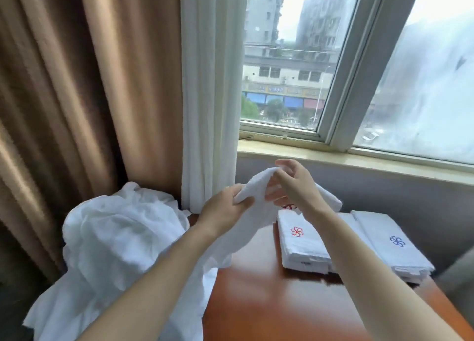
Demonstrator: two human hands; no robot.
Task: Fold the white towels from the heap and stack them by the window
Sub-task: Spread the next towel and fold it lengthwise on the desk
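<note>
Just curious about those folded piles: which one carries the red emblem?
The left pile shows a red pinwheel emblem on top; the right pile beside it shows a blue one.

Heap (107,238) btm edge off-frame

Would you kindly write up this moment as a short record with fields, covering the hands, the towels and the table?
left hand: grips the held towel
right hand: pinches the same towel higher up
held towel: white, unfolded, raised above the table
heap: loose white towels, left of the hands
red-emblem stack: folded, on the table below the window sill
blue-emblem stack: folded, right of the red one
</note>
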